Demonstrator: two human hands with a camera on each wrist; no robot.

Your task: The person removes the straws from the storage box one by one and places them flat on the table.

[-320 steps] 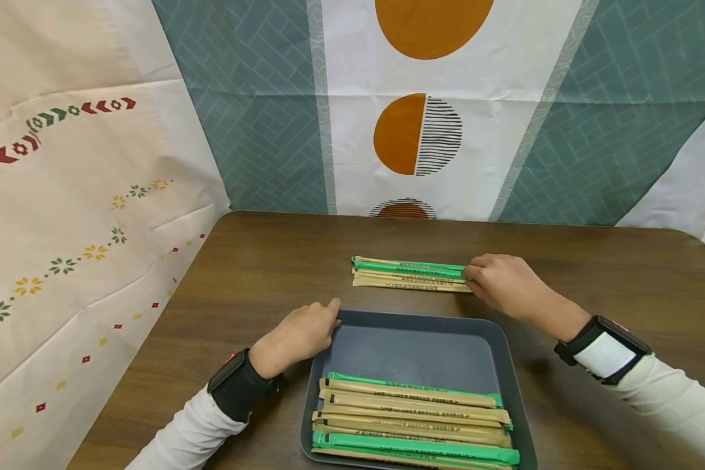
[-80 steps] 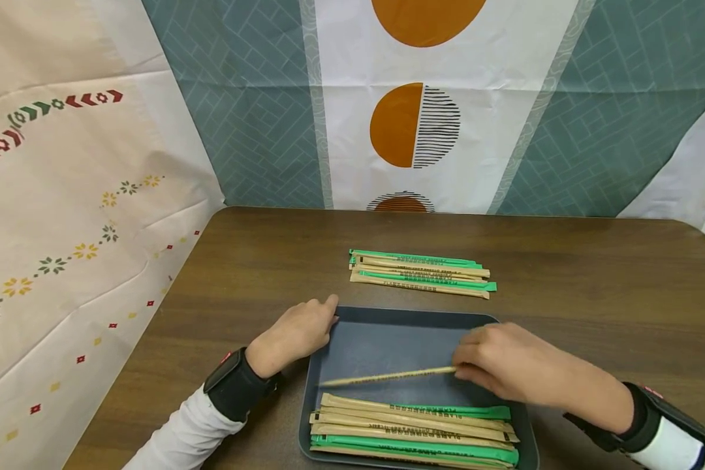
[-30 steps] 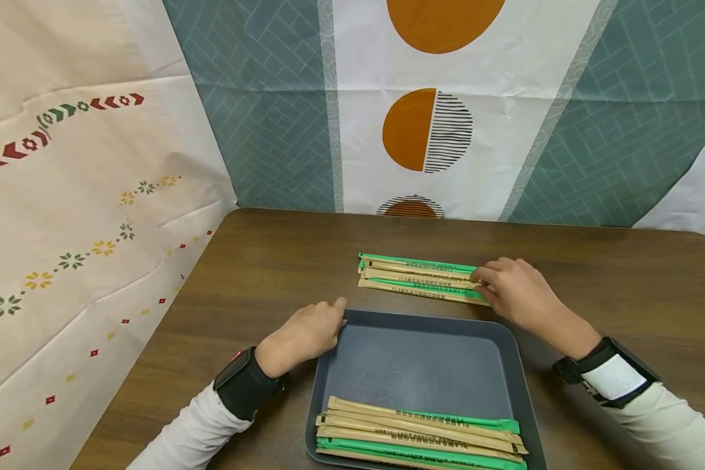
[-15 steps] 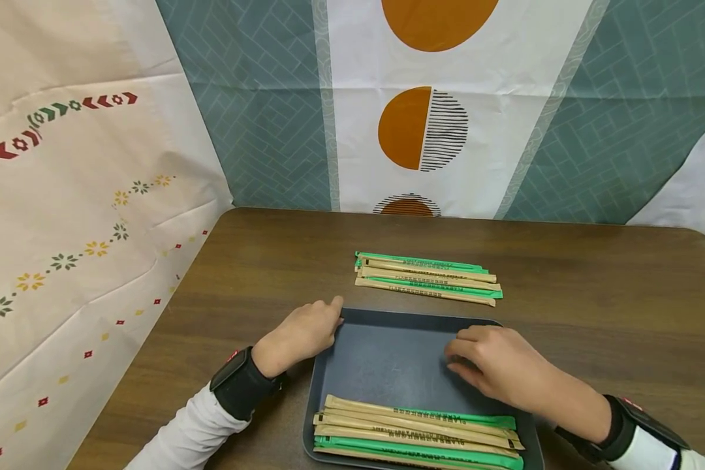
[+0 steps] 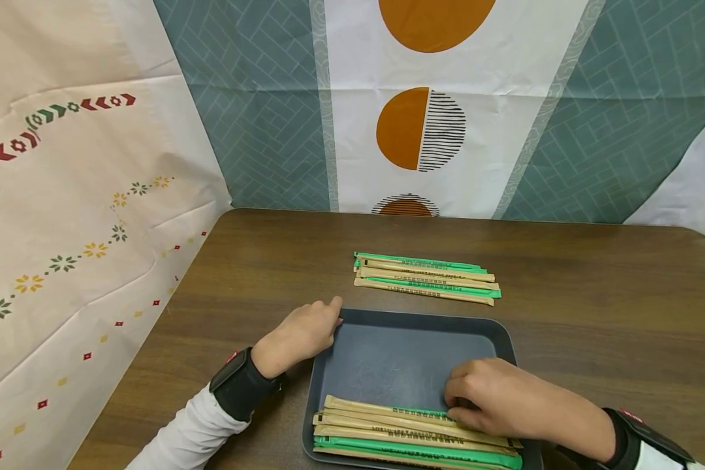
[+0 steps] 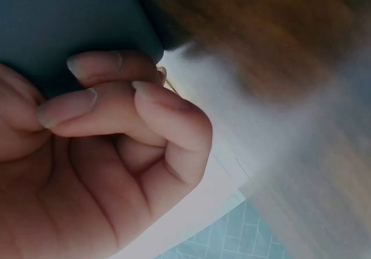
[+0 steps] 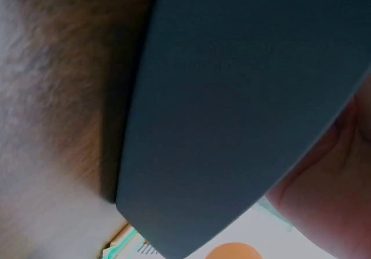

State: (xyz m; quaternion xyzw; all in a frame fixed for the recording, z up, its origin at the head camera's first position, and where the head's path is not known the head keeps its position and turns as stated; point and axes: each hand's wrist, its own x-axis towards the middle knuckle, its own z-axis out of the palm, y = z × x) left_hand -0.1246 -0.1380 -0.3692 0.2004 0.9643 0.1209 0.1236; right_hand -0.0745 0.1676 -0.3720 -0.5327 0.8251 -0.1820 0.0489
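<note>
My left hand [image 5: 299, 336] grips the far left corner of a dark grey tray [image 5: 411, 320]. In the left wrist view its fingers [image 6: 174, 117] curl close by the tray's dark underside [image 6: 75, 21]. My right hand [image 5: 499, 401] is over the right part of several long wrapped straws [image 5: 388, 431], tan and green with printed text, lying across the near part of the tray. Its thumb overlaps the farthest straws, and a gap shows between thumb and forefinger. The tray wall [image 7: 232, 108] hides most of this hand in the right wrist view.
Beyond the tray, a second group of tan and green wrapped straws [image 5: 425, 277] lies side by side on the brown wooden table [image 5: 599, 294]. Patterned cloths [image 5: 258, 117] hang behind and to the left of the table.
Earlier my right hand carried a tan straw over the tray, then was at the far group, which has grown since the first frame. It has since come back to the tray's straws. My left hand stays.
</note>
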